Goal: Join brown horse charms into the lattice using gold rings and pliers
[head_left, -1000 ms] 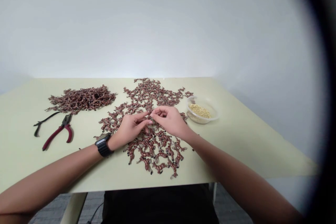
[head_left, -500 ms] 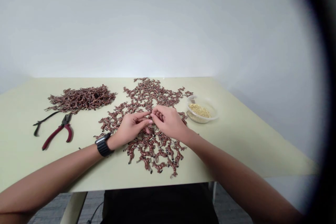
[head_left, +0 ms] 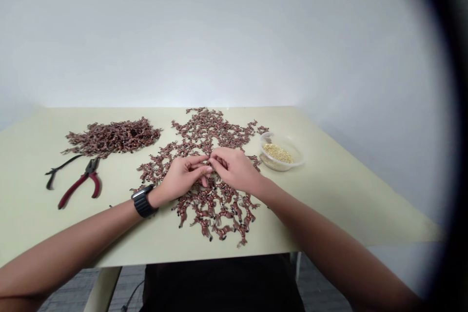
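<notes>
While the left hand (head_left: 185, 178) and right hand (head_left: 234, 170) are curling closed above the table (head_left: 329, 195), their fingertips (head_left: 209, 168) are meeting over a spread of small brown animal figures (head_left: 215, 209); whether they are gripping any piece cannot be told. Also lying on the table: a heaped pile (head_left: 113, 136) of like figures, far left; red-handled pliers (head_left: 78, 186), just below that pile; a clear plastic tub (head_left: 298, 156) holding yellowish grains (head_left: 278, 153), right. A black watch (head_left: 143, 202) is sitting on the left wrist.
</notes>
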`<action>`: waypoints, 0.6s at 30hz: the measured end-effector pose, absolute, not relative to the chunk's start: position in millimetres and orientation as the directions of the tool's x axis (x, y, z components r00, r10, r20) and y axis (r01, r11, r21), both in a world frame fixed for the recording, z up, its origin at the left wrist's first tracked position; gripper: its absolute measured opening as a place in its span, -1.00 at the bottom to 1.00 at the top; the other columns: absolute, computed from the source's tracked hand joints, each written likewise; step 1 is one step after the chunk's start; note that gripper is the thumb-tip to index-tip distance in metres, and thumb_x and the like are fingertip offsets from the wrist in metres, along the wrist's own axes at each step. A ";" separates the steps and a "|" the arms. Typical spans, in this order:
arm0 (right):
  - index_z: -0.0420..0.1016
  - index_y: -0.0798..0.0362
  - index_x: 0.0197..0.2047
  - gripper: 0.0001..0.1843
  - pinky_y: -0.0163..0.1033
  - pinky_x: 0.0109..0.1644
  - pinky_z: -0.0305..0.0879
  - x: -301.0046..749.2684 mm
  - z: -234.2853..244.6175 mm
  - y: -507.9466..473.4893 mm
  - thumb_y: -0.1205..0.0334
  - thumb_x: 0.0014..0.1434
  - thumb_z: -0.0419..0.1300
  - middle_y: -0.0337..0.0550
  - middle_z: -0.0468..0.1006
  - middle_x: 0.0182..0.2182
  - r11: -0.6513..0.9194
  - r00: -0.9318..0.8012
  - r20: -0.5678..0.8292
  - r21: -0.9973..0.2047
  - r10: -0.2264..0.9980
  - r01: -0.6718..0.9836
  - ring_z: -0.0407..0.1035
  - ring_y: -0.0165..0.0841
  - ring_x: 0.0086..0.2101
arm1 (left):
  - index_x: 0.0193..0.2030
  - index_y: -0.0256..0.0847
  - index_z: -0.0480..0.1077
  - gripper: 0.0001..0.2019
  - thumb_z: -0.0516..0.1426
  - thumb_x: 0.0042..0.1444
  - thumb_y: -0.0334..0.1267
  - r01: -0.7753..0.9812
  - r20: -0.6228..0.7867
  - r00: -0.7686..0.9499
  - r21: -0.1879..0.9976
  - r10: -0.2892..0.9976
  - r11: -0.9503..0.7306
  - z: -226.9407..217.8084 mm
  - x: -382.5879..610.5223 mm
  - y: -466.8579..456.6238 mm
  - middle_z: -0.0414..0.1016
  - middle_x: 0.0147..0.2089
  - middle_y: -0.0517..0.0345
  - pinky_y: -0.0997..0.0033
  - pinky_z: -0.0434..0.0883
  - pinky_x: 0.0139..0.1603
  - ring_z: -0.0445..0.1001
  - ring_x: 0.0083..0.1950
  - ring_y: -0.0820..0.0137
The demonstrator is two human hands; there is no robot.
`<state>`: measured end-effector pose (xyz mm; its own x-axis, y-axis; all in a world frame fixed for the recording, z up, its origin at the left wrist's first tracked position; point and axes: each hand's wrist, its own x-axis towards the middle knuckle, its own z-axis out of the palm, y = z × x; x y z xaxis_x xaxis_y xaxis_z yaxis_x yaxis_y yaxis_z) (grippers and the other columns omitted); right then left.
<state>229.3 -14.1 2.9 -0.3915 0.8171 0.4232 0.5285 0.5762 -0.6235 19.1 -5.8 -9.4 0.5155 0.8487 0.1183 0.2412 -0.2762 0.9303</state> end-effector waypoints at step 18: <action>0.46 0.00 -0.32 -0.79 -0.31 -0.48 0.00 228.4 -0.5 -13.9 0.16 0.35 0.11 -0.32 0.38 -0.54 0.386 -0.320 0.250 -0.780 0.914 0.492 0.15 -0.46 -0.57 | 0.18 -0.18 0.53 -0.58 0.19 0.29 -0.01 0.428 0.218 0.464 0.793 0.858 -0.433 -10.8 18.4 -7.1 0.66 -0.39 0.12 0.47 0.37 -0.45 0.55 -0.46 0.35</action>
